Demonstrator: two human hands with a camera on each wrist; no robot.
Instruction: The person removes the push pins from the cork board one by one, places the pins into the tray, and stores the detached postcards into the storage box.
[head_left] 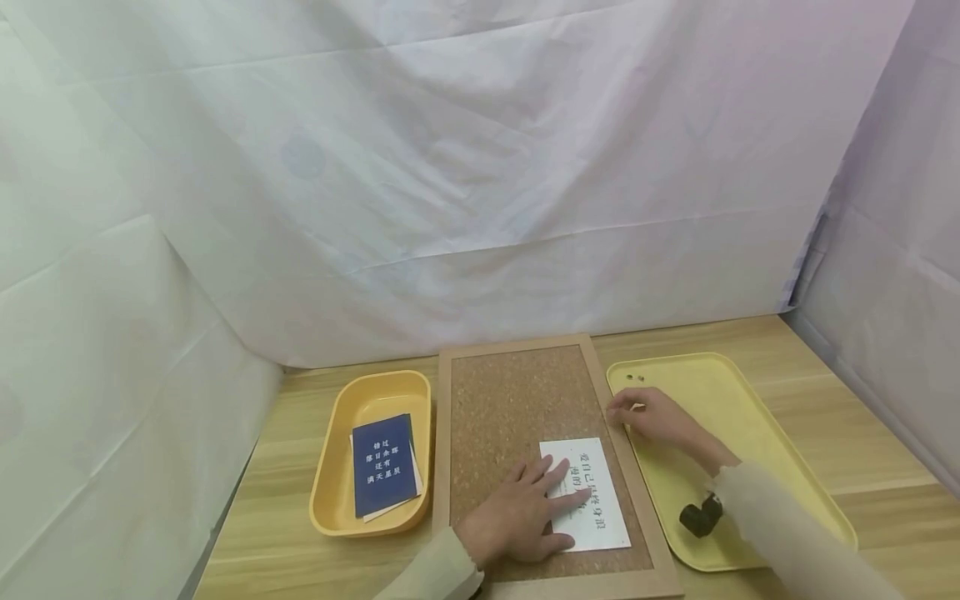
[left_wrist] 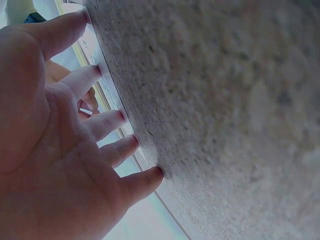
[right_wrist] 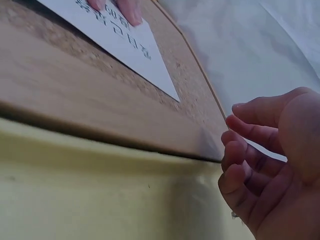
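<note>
My left hand [head_left: 521, 512] lies with spread fingers on a white card [head_left: 603, 492] printed with dark Chinese characters. The card rests on the lower right of a wood-framed corkboard [head_left: 517, 383]; the left wrist view shows my fingertips [left_wrist: 145, 182] touching the surface. My right hand [head_left: 652, 414] hovers by the board's right frame and the yellow tray [head_left: 720, 417]. Its fingers are loosely bent, and nothing shows between thumb and forefinger in the right wrist view. Just beyond it, two small brownish pieces [head_left: 635, 377] lie in the tray's far left corner; their kind is unclear.
A yellow-orange bin [head_left: 333, 467] stands left of the board. Inside it lies a dark blue card [head_left: 384, 467] with white characters, over lighter cards. White cloth [head_left: 450, 167] hangs behind and at both sides of the wooden table [head_left: 277, 500].
</note>
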